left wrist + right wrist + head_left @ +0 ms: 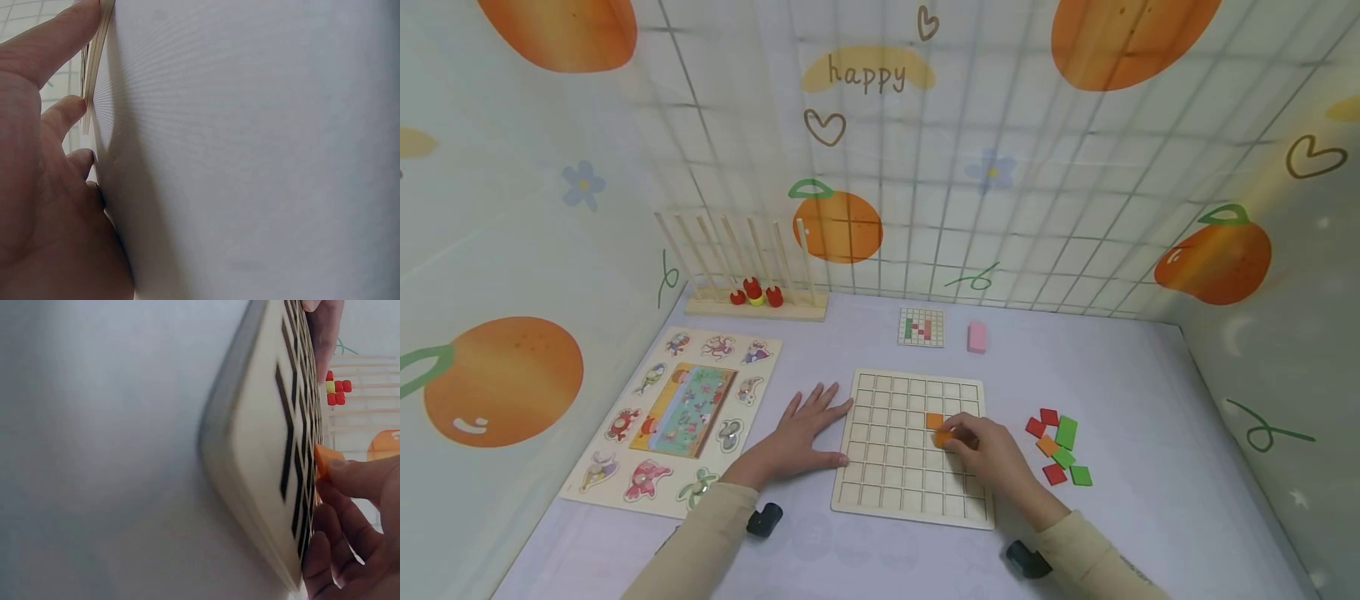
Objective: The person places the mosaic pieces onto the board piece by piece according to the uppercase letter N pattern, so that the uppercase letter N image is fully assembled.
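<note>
Pinches an orange tile (942,438) with the right hand (991,454), over the grid board (891,487), beside an orange square (934,420). Touches the board's left edge with spread fingers of the left hand (796,440).

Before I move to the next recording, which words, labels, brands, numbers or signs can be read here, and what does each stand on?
"happy", on the patterned backdrop.
Left sleeve and right sleeve: small marks at the edge, too small to read.
Grid board and pattern card: no lettering I can make out.
No brand or number is legible.
</note>
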The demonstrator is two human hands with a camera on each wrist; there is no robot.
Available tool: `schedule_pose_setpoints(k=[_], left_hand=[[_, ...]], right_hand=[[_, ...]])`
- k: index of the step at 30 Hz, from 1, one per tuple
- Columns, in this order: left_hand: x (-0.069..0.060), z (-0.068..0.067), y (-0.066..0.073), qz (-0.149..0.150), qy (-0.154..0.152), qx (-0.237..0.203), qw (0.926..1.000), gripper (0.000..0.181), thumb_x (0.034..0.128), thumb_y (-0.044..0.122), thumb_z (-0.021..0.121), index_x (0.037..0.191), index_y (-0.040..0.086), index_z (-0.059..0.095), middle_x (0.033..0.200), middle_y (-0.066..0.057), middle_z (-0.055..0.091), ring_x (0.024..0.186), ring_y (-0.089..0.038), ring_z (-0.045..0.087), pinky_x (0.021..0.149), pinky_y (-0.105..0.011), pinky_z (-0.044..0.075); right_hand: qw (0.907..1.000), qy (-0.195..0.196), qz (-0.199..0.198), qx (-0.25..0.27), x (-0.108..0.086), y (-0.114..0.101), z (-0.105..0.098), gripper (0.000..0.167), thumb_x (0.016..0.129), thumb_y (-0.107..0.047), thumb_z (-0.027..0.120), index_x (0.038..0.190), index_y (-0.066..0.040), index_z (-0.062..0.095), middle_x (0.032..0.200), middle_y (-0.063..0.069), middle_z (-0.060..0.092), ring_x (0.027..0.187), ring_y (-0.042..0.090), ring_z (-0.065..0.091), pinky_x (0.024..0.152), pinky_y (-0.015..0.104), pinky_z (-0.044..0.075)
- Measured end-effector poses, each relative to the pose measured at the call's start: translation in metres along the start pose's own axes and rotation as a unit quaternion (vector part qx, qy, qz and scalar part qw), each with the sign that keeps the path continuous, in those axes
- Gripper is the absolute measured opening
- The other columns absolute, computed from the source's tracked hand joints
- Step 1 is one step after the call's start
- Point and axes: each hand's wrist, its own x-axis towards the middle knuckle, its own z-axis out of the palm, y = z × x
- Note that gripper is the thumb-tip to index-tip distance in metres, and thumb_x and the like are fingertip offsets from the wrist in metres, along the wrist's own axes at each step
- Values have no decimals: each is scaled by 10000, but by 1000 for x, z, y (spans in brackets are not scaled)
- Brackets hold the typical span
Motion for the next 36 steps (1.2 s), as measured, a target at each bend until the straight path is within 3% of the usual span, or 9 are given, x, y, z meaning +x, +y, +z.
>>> schedule_pose_setpoints(k=[13,23,36], left_hand=[[1,0,-1,-53,-25,48,10000,950,848,661,694,1622,295,282,1713,17,30,1570,-233,-66,1251,-499,-84],[0,0,-1,-30,-32,39,10000,953,848,655,698,1623,291,279,1712,19,27,1569,-232,-67,1252,-494,-86],[0,-1,-1,48,-15,36,10000,943,857,643,697,1620,262,296,1714,-15,49,1572,-269,-43,1249,-524,-74]], right_hand=[[9989,3,-462,-108,2,-8,10,166,890,-114,797,967,-231,708,791,-144,583,727,101,513,605,223,466],[9964,219,-564,-592,3,-5,15,215,840,-99,842,986,-220,740,949,-113,593,804,87,496,685,223,496],[9952,277,-554,-763,2,-4,16,181,840,-137,848,993,-207,780,988,-91,619,857,97,524,735,250,534]])
